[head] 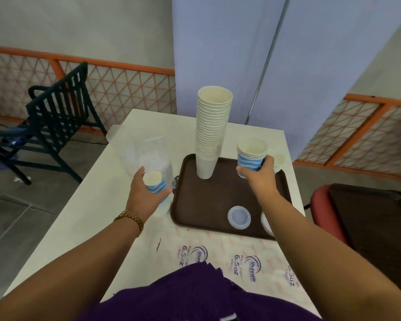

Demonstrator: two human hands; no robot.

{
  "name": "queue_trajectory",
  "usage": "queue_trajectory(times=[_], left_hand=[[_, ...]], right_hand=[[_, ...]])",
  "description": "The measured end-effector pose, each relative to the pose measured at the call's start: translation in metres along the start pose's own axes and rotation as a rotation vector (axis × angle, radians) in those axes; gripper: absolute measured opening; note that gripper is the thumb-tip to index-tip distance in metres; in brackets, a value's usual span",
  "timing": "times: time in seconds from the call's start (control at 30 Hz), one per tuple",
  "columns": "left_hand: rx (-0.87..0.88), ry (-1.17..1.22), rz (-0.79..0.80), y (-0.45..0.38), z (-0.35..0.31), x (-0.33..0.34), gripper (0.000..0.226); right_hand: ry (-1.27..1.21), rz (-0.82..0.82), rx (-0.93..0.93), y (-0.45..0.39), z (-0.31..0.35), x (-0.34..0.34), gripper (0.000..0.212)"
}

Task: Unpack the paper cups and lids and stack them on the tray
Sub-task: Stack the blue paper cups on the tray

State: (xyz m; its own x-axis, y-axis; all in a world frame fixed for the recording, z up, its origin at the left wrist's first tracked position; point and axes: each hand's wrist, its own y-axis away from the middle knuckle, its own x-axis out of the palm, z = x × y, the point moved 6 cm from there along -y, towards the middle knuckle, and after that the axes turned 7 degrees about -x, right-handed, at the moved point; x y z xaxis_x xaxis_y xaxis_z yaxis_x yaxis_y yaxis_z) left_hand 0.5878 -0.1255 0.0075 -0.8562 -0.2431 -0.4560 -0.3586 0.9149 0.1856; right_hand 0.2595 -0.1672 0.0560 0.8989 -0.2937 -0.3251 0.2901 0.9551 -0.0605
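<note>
**Two handfuls of striped cups, tray half stocked**

Nearest, flattened clear wrapper printed with purple "6.5 oz" lettering (pixel 220 258): spread on the white table (pixel 86 218), emptied and left out of the way. Just beyond, on the near edge of the dark brown plastic tray (pixel 202 205), a round translucent lid (pixel 239 217) lying flat, a second lid (pixel 266 222) partly hidden behind the right forearm; probably kept low and forward so the cups get the far half.

Left hand (pixel 142 197), fingers curled round a short nest of blue-and-white striped paper cups (pixel 156 184), held over the table just left of the tray, beside a crumpled clear plastic bag (pixel 148 156). Right hand (pixel 259 173), fingers wrapped round another stack of striped cups (pixel 250 156) above the tray's far right corner, likely about to be set down next to the further cups (pixel 278 161) behind it.

Farthest, tall leaning tower of plain cream paper cups (pixel 210 133), upright on the tray's far edge.
</note>
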Motion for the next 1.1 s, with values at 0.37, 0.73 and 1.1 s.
queue_trajectory(times=[0.37,0.73,1.1], left_hand=[[-0.045,0.025,-0.070,0.001,0.001,0.009,0.072],[-0.074,0.008,-0.069,0.001,-0.001,0.009,0.070],[-0.078,-0.026,-0.007,0.006,0.004,0.010,0.065]], right_hand=[[0.099,-0.248,0.046,-0.077,-0.043,-0.078,0.071],[0.293,-0.208,0.247,-0.085,-0.103,-0.069,0.102],[0.437,0.124,0.284,0.014,-0.113,0.005,0.063]])
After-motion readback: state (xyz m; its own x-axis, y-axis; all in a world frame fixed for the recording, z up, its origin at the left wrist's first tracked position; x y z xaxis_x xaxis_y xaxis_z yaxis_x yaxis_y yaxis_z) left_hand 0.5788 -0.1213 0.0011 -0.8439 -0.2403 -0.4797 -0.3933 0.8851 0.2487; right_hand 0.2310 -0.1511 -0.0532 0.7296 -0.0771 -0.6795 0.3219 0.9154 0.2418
